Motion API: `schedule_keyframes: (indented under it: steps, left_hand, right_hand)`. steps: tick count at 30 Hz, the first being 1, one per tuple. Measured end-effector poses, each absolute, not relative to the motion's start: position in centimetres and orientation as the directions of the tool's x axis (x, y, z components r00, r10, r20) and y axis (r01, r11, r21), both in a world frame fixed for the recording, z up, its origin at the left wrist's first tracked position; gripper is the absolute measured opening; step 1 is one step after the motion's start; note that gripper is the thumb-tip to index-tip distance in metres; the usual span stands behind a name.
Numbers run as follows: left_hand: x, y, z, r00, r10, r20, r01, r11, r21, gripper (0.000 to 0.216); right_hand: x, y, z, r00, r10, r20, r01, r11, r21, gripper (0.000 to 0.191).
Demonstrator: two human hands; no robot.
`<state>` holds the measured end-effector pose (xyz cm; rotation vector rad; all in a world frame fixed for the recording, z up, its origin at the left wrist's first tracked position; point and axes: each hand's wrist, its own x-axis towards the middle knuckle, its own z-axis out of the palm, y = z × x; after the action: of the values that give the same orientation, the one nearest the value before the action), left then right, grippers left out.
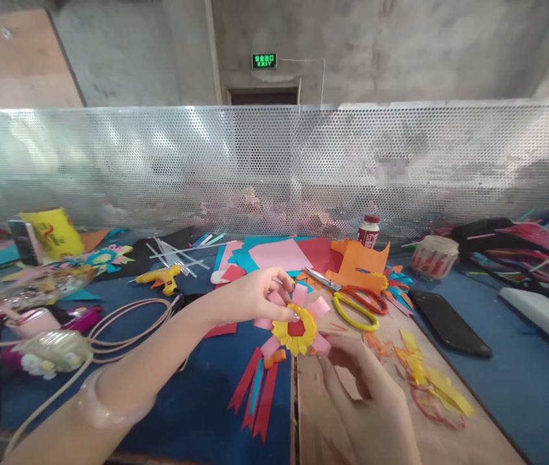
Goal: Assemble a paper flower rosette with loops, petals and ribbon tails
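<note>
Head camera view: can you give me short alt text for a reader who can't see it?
Both hands hold a paper flower with yellow and pink petals over a cluttered craft table: left hand above, right hand below. Yellow-handled scissors and a yellow glue gun lie nearby.

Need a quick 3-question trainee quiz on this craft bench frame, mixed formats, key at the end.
1. True or false: both hands touch the paper flower.
2. Which tool lies just right of the flower, beside the orange paper?
A. yellow-handled scissors
B. stapler
C. ruler
3. Fill in: the yellow glue gun lies on the ____ side of the left hand.

Key
1. True: the left hand pinches the pink petals from above, the right hand supports the flower from below.
2. A
3. left; it lies on the blue mat, apart from both hands.
</note>
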<state>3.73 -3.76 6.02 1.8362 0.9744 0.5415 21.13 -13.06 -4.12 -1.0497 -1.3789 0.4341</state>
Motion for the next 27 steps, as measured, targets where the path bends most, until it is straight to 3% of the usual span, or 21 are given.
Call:
schedule_keyframes:
  steps: [7,13,17,21,24,27]
  left_hand:
    - [3.8,-4.0,6.2,0.578,0.814,-0.058,0.394,-0.217,0.893,0.041]
    - [3.9,-4.2,5.6,0.605,0.796,-0.018,0.317,-0.219,0.923,0.039]
    - [3.8,-4.7,5.4,0.645,0.763,0.05,0.195,-0.227,0.954,0.036]
    - [3.7,-5.2,5.3,0.656,0.746,0.112,0.171,-0.291,0.941,0.039]
    - [3.5,-5.5,5.1,0.665,0.729,0.164,0.189,-0.376,0.907,0.024]
    - [3.2,-5.6,4.9,0.694,0.681,0.234,0.138,-0.445,0.885,0.014]
  right_hand:
    - [21.2,-12.5,-4.4,0.207,0.898,0.388,-0.154,0.422,-0.893,0.011]
    - [21.1,-12.7,-3.7,0.238,0.918,0.318,-0.228,0.371,-0.9,0.013]
    - [21.0,-12.9,-3.5,0.252,0.856,0.451,-0.147,0.495,-0.856,0.013]
    - [21.2,-13.2,-3.5,0.197,0.764,0.614,0.112,0.605,-0.788,0.02]
    - [21.3,-13.5,-3.3,0.148,0.692,0.706,0.285,0.654,-0.701,0.026]
    - [21.4,-13.7,-2.9,0.105,0.663,0.741,0.334,0.679,-0.654,0.03]
